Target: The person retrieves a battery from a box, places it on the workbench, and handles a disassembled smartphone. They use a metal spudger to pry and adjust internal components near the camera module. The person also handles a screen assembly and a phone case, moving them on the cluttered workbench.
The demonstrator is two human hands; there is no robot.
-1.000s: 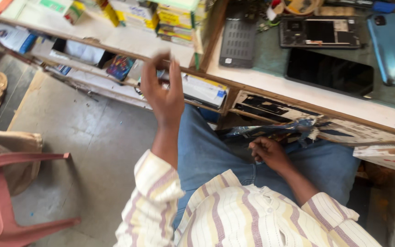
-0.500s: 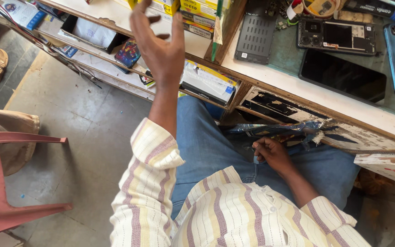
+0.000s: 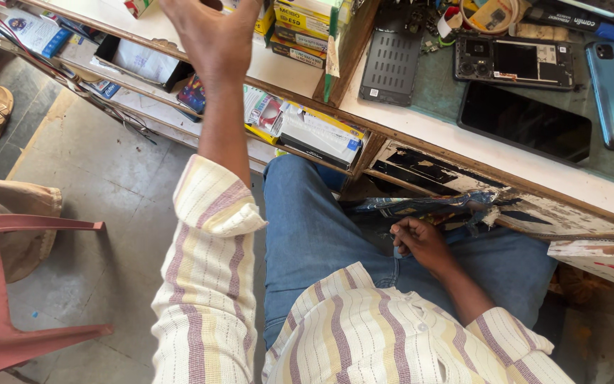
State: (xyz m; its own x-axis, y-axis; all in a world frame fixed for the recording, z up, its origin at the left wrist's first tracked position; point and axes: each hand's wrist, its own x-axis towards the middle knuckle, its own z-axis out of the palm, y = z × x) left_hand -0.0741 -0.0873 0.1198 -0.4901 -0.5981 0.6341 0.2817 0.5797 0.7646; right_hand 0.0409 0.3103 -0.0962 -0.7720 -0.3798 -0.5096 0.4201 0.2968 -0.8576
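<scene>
Head view showed the left hand raised over the desk, its fingers cut off by the top edge, so whether its grip was spread or closed could not be told; stacked yellow boxes stood just beside it. The right hand lay on the lap, fingers curled and pinching a thin wire near a crumpled plastic bag under the desk edge

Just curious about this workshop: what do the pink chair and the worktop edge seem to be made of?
The pink chair looks like moulded plastic: one even colour, smooth, slightly glossy, rounded edges. The worktop edge seems to be painted wood or board; below it, white paint has peeled off in patches, baring a dark layer, though the core is hard to tell.
</scene>
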